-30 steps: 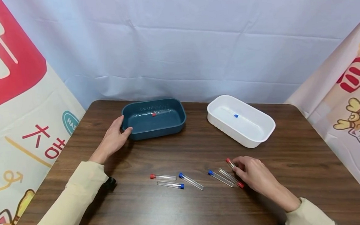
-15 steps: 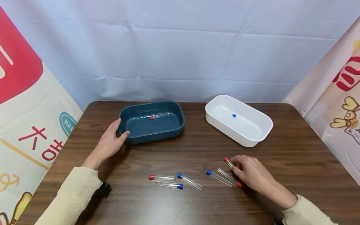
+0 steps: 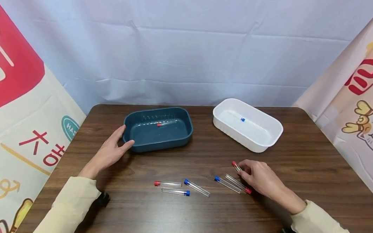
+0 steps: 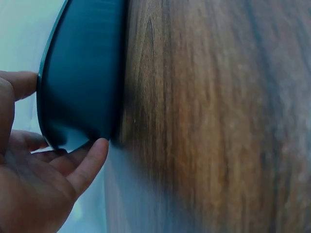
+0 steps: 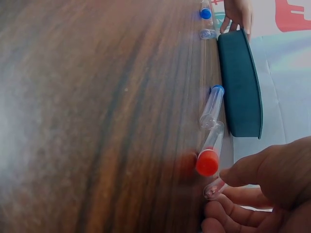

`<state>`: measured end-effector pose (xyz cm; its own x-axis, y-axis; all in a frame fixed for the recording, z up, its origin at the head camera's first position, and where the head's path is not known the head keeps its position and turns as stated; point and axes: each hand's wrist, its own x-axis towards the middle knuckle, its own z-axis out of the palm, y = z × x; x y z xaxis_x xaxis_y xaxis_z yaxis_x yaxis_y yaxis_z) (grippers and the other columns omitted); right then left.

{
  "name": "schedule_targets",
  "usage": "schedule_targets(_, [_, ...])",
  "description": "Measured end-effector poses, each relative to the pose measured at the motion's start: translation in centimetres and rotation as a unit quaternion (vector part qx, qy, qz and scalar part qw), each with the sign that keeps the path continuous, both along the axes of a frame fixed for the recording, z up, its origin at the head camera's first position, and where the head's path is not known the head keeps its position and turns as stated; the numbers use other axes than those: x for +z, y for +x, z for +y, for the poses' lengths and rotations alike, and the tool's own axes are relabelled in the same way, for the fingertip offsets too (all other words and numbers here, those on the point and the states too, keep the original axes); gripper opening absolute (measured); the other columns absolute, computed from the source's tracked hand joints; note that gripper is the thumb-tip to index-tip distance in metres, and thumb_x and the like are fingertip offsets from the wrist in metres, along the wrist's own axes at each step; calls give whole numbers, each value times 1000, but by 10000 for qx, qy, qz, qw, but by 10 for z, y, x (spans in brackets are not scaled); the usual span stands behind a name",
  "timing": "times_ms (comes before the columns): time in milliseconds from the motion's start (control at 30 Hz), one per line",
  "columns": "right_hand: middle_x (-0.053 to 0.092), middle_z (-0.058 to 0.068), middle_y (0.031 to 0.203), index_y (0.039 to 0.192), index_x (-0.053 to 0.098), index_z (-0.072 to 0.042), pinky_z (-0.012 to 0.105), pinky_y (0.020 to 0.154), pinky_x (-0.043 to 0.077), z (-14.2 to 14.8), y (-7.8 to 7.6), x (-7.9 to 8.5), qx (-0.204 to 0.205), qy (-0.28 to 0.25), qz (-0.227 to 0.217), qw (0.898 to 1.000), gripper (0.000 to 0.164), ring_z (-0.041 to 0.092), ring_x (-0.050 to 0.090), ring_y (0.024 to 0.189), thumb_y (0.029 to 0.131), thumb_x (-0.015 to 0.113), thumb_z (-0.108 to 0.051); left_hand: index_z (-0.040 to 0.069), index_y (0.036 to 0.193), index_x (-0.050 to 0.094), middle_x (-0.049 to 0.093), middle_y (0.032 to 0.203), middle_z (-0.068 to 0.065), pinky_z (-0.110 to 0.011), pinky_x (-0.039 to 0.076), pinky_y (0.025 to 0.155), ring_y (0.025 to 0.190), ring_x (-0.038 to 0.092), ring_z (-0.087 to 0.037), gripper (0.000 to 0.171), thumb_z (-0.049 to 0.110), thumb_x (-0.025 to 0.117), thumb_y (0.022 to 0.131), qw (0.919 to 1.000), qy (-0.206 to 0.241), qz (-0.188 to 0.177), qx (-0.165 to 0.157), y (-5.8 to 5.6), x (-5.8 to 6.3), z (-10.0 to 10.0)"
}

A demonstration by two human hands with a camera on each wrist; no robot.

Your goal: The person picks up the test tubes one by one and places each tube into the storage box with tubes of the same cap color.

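My left hand (image 3: 110, 151) grips the left end of a dark teal plastic bin (image 3: 159, 145), thumb and fingers spread around its corner; the left wrist view shows fingertips at the rim and low on the wall. A red-capped test tube (image 3: 159, 125) lies inside the bin. My right hand (image 3: 261, 176) pinches another red-capped tube (image 3: 236, 166) between thumb and fingers, its lower part hidden by the hand. Just left of that hand, a red-capped tube (image 3: 238, 183) and a blue-capped tube (image 3: 227, 184) lie side by side on the table.
A white plastic bin (image 3: 254, 144) with a blue-capped tube (image 3: 242, 119) inside stands at the back right. At the table's middle lie a red-capped tube (image 3: 168, 184) and two blue-capped tubes, one slanted (image 3: 197, 187). White cloth (image 3: 183, 60) hangs behind the wooden table (image 3: 211, 220).
The teal bin has slid slightly toward me with my left hand on it, and the tube in it has shifted. My right hand keeps its pinch on the red-capped tube, nearly still.
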<state>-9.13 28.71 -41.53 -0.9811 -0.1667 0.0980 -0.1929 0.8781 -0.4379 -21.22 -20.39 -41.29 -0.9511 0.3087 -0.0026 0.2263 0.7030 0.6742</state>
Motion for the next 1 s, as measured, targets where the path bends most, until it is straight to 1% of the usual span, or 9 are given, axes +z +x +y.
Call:
schedule_targets(200, [54,-10,63,104,76,-8,27,49,38,-1,-2,0,-39,-27,-59,10000,12,5,46,53,92,76,-10,6,167,8,8,171,-21,-65,20,120,156,12,-43,92,54,56,104,9998,50,-136,-107,2,0,-4])
schedule_targets(367, [54,-9,64,106,76,-9,30,49,38,-2,-3,2,-222,60,-203,9995,14,8,47,54,93,75,-13,6,166,7,7,171,-20,-64,19,120,156,12,-43,93,53,57,104,9996,85,-229,-171,1,1,-6])
schedule_targets(500, [56,-8,66,107,75,-9,32,50,39,-3,-5,2,-347,133,-318,9988,16,10,49,56,93,74,-15,6,166,6,7,171,-21,-65,21,120,155,14,-45,93,51,57,104,9993,84,-310,-178,0,3,-5])
schedule_targets(633, [61,-8,69,109,75,-8,33,51,42,-5,-7,3,-383,99,-412,9984,18,10,52,59,93,74,-17,7,167,4,6,172,-20,-65,22,119,153,18,-46,92,51,56,105,9987,193,-423,-218,-1,5,-5])
schedule_targets(833, [63,-8,69,111,74,-7,34,53,43,-7,-8,4,-401,88,-501,9979,21,9,54,59,94,74,-19,15,168,4,7,172,-16,-67,24,117,153,21,-46,91,52,57,104,9966,428,-610,-355,-1,6,-8])
schedule_targets(1000, [64,-10,67,113,73,-6,36,54,44,-8,-10,4,-415,66,-570,9975,23,7,56,58,95,74,-21,17,168,4,8,172,-16,-68,26,116,151,25,-47,88,48,57,105,9957,476,-700,-388,-3,6,-10])
